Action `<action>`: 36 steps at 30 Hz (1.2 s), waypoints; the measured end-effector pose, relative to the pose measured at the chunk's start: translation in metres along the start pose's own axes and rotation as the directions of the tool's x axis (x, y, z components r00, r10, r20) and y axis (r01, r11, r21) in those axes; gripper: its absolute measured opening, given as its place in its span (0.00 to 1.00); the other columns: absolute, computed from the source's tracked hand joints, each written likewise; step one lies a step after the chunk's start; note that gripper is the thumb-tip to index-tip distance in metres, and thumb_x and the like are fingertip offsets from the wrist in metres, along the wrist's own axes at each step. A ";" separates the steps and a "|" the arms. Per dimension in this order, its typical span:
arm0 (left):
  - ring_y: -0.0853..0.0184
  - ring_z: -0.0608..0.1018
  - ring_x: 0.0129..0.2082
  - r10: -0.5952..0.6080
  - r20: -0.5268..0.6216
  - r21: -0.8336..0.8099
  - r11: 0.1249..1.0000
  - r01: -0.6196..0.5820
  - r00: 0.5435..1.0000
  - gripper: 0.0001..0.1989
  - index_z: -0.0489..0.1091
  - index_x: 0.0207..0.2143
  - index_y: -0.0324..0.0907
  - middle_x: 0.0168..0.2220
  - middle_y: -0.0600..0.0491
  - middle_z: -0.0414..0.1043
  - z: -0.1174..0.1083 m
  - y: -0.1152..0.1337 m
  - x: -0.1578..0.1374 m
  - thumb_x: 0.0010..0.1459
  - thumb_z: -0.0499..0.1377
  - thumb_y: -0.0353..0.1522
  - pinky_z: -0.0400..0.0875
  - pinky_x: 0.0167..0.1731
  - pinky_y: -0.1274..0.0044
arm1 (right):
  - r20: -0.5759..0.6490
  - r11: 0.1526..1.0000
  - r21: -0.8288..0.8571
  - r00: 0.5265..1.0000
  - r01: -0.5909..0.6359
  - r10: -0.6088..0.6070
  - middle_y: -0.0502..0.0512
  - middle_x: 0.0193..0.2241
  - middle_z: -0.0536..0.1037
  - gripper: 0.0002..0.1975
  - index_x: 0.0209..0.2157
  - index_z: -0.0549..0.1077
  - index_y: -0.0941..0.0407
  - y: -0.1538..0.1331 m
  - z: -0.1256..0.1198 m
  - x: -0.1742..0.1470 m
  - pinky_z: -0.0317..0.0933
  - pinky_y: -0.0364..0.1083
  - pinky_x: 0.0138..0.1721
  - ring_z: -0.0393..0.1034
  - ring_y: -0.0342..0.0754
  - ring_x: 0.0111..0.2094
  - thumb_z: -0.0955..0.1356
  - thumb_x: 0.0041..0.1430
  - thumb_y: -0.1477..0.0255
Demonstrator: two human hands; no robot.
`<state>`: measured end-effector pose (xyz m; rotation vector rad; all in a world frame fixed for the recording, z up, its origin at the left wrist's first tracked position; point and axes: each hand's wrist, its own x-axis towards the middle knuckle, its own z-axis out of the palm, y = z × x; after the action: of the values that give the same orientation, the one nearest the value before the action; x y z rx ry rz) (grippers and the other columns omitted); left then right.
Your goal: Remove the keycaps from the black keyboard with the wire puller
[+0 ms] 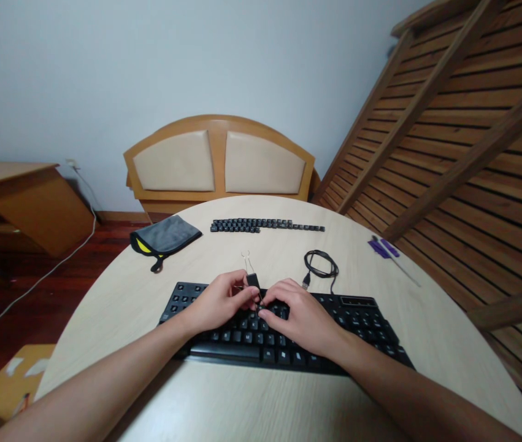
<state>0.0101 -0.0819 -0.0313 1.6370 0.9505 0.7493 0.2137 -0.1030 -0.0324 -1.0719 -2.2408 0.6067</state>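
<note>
A black keyboard (224, 351) lies on the round table, with bare sockets in its left part where keycaps are off. Over its middle, my left hand (214, 302) pinches a keycap puller (252, 280), which has a black handle and thin wire prongs at both ends. One pair of prongs points up and away, the other down at the keys. My right hand (300, 316) is closed, thumb and forefinger together at the puller's lower end. What sits between those fingertips is too small to make out.
Loose black keycaps (237, 226) stand in rows at the table's (187, 399) far side. A grey and yellow cloth (168, 236) lies far left. Behind the keyboard is a coiled USB cable (321, 264). A purple item (384, 248) and a thin rod (405, 272) lie right.
</note>
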 end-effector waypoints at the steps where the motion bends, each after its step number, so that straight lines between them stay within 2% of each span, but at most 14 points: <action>1: 0.68 0.75 0.28 -0.001 -0.007 -0.017 1.000 0.001 1.000 0.12 0.66 0.32 0.39 0.27 0.53 0.74 0.000 0.000 0.000 0.62 0.56 0.40 0.69 0.31 0.76 | 0.002 1.000 0.007 1.000 -0.006 0.006 0.50 0.35 0.77 0.04 0.34 0.74 0.53 0.001 0.000 0.000 0.60 0.48 0.46 0.68 0.48 0.42 0.72 0.56 0.72; 5: 0.69 0.74 0.27 0.049 -0.037 0.003 0.999 -0.049 0.998 0.12 0.66 0.31 0.39 0.27 0.53 0.74 0.000 0.002 -0.002 0.62 0.57 0.39 0.68 0.30 0.76 | 0.002 0.997 0.065 0.999 -0.050 0.050 0.51 0.36 0.77 0.07 0.35 0.73 0.54 0.003 0.001 0.000 0.61 0.48 0.46 0.69 0.48 0.43 0.73 0.53 0.72; 11: 0.70 0.71 0.25 0.168 -0.114 0.297 0.946 -0.128 0.979 0.13 0.66 0.28 0.40 0.25 0.55 0.71 0.001 0.007 -0.009 0.62 0.57 0.38 0.63 0.26 0.79 | 0.036 0.979 0.165 0.992 -0.122 0.118 0.51 0.37 0.78 0.08 0.36 0.75 0.53 0.005 -0.001 0.000 0.62 0.47 0.46 0.71 0.48 0.41 0.74 0.54 0.68; 15: 0.71 0.69 0.24 0.244 -0.104 0.407 0.895 -0.182 0.964 0.13 0.65 0.27 0.40 0.23 0.57 0.69 0.003 0.008 -0.012 0.63 0.57 0.38 0.60 0.24 0.80 | 0.064 0.974 0.190 0.992 -0.123 0.112 0.50 0.36 0.79 0.09 0.35 0.76 0.54 0.005 -0.002 0.001 0.62 0.46 0.45 0.72 0.47 0.40 0.74 0.53 0.67; 19: 0.71 0.68 0.23 0.269 -0.085 0.477 0.856 -0.197 0.959 0.13 0.65 0.26 0.40 0.23 0.57 0.68 0.008 0.011 -0.013 0.63 0.56 0.36 0.59 0.24 0.79 | 0.047 0.980 0.166 0.994 -0.108 0.101 0.50 0.34 0.79 0.09 0.33 0.75 0.55 0.006 -0.001 0.002 0.62 0.46 0.43 0.72 0.47 0.39 0.76 0.51 0.70; 22: 0.71 0.69 0.23 0.246 -0.117 0.496 0.854 -0.158 0.962 0.13 0.64 0.26 0.40 0.23 0.56 0.69 0.012 0.012 -0.014 0.63 0.56 0.36 0.59 0.24 0.79 | 0.029 0.981 0.158 0.993 -0.114 0.111 0.49 0.34 0.78 0.09 0.32 0.74 0.55 0.005 0.000 0.001 0.62 0.46 0.43 0.72 0.47 0.38 0.76 0.50 0.72; 27: 0.70 0.70 0.22 0.181 -0.152 0.464 0.881 -0.091 0.972 0.13 0.64 0.27 0.41 0.23 0.55 0.71 0.012 0.011 -0.013 0.64 0.55 0.37 0.59 0.24 0.78 | -0.004 0.958 0.271 0.995 -0.091 0.096 0.47 0.32 0.77 0.12 0.36 0.71 0.54 0.001 -0.002 -0.001 0.63 0.44 0.42 0.72 0.45 0.37 0.75 0.51 0.74; 36: 0.70 0.69 0.22 0.213 -0.151 0.491 0.863 -0.114 0.965 0.12 0.64 0.27 0.41 0.22 0.57 0.68 0.012 0.010 -0.012 0.64 0.55 0.35 0.58 0.25 0.79 | -0.015 0.992 0.126 1.000 0.020 -0.019 0.49 0.34 0.79 0.05 0.36 0.77 0.52 0.002 -0.003 -0.001 0.62 0.47 0.44 0.73 0.46 0.39 0.72 0.57 0.69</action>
<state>0.0166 -0.1000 -0.0245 2.1278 1.2230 0.8530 0.2169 -0.1016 -0.0322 -0.9871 -2.1671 0.7203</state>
